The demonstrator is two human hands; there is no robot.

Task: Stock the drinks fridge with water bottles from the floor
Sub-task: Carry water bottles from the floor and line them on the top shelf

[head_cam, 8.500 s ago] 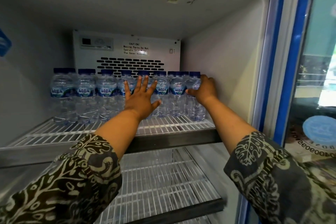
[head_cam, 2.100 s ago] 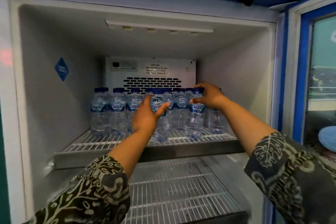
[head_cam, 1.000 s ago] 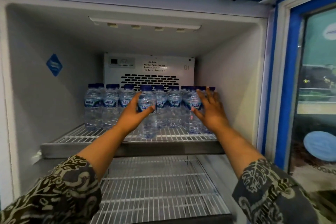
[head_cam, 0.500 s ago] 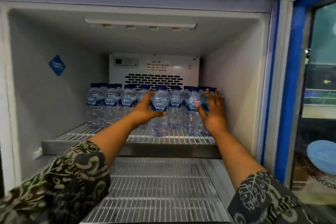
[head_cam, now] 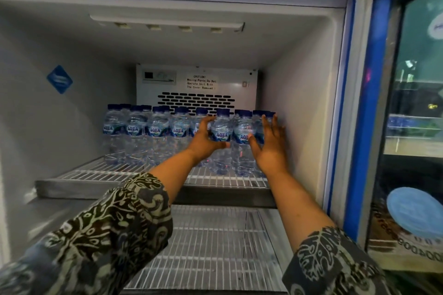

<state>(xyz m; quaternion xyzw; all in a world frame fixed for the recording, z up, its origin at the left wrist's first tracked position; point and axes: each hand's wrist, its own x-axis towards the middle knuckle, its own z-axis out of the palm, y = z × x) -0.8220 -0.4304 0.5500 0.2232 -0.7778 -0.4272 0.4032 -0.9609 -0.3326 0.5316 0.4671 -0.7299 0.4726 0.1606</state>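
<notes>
Several small clear water bottles [head_cam: 134, 132] with blue caps and blue labels stand in rows at the back of the fridge's top wire shelf [head_cam: 100, 173]. My left hand [head_cam: 203, 141] is wrapped around one front bottle [head_cam: 221, 135], which stands on the shelf. My right hand [head_cam: 269, 143] is open with fingers spread, its palm against the rightmost bottles [head_cam: 243, 136] near the fridge's right wall. Both patterned sleeves fill the lower part of the head view.
A second wire shelf [head_cam: 211, 246] sits below. The fridge's back panel has a vent grille [head_cam: 195, 100] and a caution text. The blue-framed glass door [head_cam: 374, 112] stands open at the right. A blue sticker [head_cam: 59, 79] is on the left wall.
My left hand has slid its bottle rightward along the shelf until it stands next to the right-hand group. My right hand stays open against the rightmost bottles.
</notes>
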